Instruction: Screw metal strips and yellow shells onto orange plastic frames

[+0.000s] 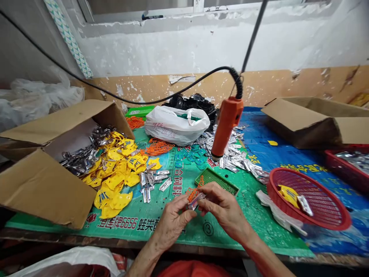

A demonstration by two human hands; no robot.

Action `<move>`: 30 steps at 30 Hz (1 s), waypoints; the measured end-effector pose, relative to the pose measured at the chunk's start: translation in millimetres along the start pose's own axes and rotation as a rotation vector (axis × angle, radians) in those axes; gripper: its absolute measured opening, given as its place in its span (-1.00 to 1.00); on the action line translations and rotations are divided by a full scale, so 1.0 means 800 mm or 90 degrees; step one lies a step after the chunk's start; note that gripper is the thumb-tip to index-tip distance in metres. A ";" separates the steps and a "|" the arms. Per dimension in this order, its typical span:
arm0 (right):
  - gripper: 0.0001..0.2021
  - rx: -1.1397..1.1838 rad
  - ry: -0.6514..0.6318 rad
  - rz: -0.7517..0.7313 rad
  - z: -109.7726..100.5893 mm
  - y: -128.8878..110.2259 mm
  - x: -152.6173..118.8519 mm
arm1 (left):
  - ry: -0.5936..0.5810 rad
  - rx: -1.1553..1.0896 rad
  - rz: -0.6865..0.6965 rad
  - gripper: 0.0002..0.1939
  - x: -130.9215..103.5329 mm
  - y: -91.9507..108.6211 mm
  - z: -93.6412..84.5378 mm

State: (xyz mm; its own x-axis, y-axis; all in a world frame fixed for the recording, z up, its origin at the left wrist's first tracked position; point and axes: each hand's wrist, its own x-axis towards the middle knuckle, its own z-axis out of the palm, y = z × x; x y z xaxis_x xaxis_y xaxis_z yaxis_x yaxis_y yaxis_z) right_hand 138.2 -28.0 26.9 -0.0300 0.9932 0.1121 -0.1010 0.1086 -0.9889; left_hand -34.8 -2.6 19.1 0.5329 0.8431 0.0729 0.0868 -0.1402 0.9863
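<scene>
left hand (173, 215) pinches a small silver piece (196, 202), its thumb and fingers closed narrow on the near left end. right hand (225, 207) meets it from the right, fingertips drawn in narrow at the other end. the silver piece lies between the two hands, low in the middle of the scene, its long axis slanting from near left to far right; neither hand is plainly nearer. an orange lattice piece (191, 193) stands just beyond it, at the fingers; which hand bears it, i cannot tell.

just past the right hand is a green mesh tray (235, 190). farther off hangs an orange power driver (225, 127), tip down over loose silver parts (230, 156). at the right, a red basket (311, 177) holds a yellow piece (288, 195) and a silver part (305, 205). at the left, a tipped cardboard box (49, 184) has dark and silvery parts (79, 161) at its mouth, with yellow pieces (115, 192) heaped beside them. a white bag (164, 125) at the far middle holds something green.
</scene>
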 end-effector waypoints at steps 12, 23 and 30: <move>-0.77 -0.305 0.048 -0.246 -0.014 0.021 -0.005 | 0.002 0.182 0.098 -0.71 0.004 -0.004 -0.002; -0.75 -0.280 0.068 -0.343 -0.015 0.019 -0.021 | 0.030 0.432 0.351 -0.79 0.003 0.002 -0.002; -0.67 -0.375 0.066 -0.442 -0.016 0.012 -0.035 | 0.063 0.572 0.463 -0.81 -0.003 0.019 -0.005</move>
State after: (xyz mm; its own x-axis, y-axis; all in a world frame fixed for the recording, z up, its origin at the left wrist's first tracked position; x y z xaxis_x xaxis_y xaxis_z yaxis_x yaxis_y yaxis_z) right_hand 150.8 -54.5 13.0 -0.0595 0.6927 0.7187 0.4611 0.6577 -0.5957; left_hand -38.0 -4.7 34.1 0.6381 0.4432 0.6296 0.3741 -0.8932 0.2495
